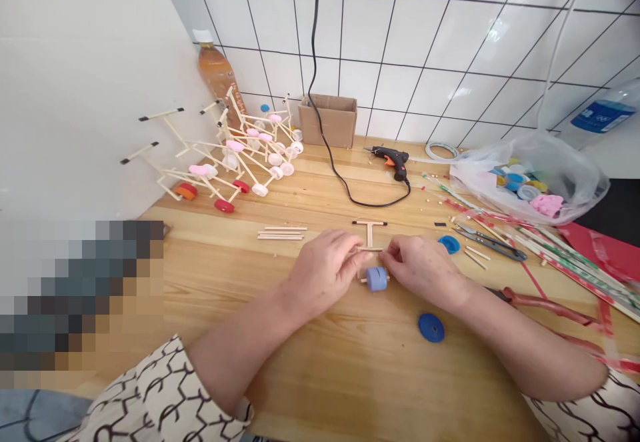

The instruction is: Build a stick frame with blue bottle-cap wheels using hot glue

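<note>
My left hand [325, 269] and my right hand [420, 265] meet over the wooden table [320, 369], both pinching a small frame of thin wooden sticks [369, 235] with black-tipped ends. A pale blue bottle cap [377, 279] sits on a stick axle just below my fingertips. A darker blue cap [431, 327] lies loose in front of my right wrist, and another blue cap [449, 244] lies behind my right hand.
Several cut sticks [281, 233] lie left of my hands. Finished stick-and-cap models [235, 159] stand at the back left by an orange bottle [216, 75]. A glue gun [393, 159], cardboard box [328, 121], bag of caps [530, 179], scissors [487, 241] and red pliers [545, 305] lie around.
</note>
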The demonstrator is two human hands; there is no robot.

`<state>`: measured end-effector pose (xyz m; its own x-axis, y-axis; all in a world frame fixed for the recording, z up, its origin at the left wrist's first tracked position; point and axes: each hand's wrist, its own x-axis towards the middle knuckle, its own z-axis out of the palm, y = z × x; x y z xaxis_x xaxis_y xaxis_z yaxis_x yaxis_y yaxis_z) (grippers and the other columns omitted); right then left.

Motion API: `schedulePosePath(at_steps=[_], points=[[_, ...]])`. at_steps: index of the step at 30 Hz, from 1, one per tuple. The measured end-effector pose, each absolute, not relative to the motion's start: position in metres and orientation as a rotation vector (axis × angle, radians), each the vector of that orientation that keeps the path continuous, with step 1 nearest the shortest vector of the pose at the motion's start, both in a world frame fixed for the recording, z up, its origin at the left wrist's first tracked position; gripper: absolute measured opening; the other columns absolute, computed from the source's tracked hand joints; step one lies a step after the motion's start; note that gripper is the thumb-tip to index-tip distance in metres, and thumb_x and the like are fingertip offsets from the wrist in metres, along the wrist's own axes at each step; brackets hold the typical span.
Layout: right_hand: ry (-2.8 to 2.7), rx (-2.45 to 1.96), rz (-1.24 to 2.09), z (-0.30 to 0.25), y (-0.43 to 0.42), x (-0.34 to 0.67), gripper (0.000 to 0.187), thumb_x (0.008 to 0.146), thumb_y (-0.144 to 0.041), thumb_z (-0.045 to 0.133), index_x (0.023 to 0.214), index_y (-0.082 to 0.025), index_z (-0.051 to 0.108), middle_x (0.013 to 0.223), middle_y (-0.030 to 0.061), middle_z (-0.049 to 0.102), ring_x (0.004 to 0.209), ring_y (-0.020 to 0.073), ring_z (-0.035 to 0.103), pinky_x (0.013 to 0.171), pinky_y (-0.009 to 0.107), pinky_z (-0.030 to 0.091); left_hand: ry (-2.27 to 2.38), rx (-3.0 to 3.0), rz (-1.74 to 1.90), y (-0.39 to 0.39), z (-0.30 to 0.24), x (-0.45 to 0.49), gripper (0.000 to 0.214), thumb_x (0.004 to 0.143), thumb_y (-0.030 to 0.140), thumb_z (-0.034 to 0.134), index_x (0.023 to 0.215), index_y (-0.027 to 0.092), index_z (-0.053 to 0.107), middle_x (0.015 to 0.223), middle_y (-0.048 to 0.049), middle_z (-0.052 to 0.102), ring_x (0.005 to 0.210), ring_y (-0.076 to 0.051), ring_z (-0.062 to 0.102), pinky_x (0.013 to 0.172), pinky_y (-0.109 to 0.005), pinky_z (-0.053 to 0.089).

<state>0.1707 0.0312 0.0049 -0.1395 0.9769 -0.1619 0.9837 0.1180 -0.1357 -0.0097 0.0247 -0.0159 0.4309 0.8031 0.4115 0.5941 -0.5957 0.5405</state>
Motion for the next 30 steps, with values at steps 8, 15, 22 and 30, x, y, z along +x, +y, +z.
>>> schedulePosePath(at_steps=[8,15,22,30], points=[[2.412,2.047,-0.329,0.004,0.041,0.185,0.019,0.08,-0.023,0.047,0.079,-0.021,0.066,0.072,0.003,0.07,0.066,0.0176,0.061,0.054,0.025,0.032,1.464,2.328,0.714,0.038,-0.022,-0.007,0.009,0.081,0.014,0.055,0.078,0.017,0.064,0.079,-0.0022,0.068,0.076,-0.017,0.061,0.071,-0.029,0.046],[2.459,2.009,-0.418,0.004,0.038,0.186,0.019,0.081,-0.025,0.048,0.075,-0.022,0.067,0.068,0.0015,0.069,0.061,0.0152,0.058,0.054,0.024,0.033,1.492,2.315,0.62,0.04,-0.021,-0.005,0.012,0.081,0.017,0.054,0.077,0.018,0.065,0.08,-0.0022,0.067,0.078,-0.018,0.061,0.073,-0.03,0.046],[2.453,2.035,-0.451,0.002,0.039,0.182,0.016,0.079,-0.026,0.052,0.075,-0.021,0.067,0.067,0.0022,0.069,0.061,0.0159,0.058,0.053,0.025,0.034,1.502,2.312,0.552,0.041,-0.021,-0.002,0.011,0.081,0.019,0.056,0.075,0.018,0.066,0.08,-0.0027,0.067,0.078,-0.019,0.06,0.073,-0.03,0.046],[2.439,2.047,-0.492,0.001,0.041,0.18,0.014,0.079,-0.028,0.055,0.073,-0.021,0.065,0.067,0.0021,0.068,0.062,0.0158,0.059,0.053,0.024,0.034,1.498,2.216,0.52,0.045,-0.018,0.0,0.009,0.079,0.02,0.058,0.074,0.018,0.066,0.076,-0.0015,0.065,0.071,-0.016,0.06,0.069,-0.028,0.046]])
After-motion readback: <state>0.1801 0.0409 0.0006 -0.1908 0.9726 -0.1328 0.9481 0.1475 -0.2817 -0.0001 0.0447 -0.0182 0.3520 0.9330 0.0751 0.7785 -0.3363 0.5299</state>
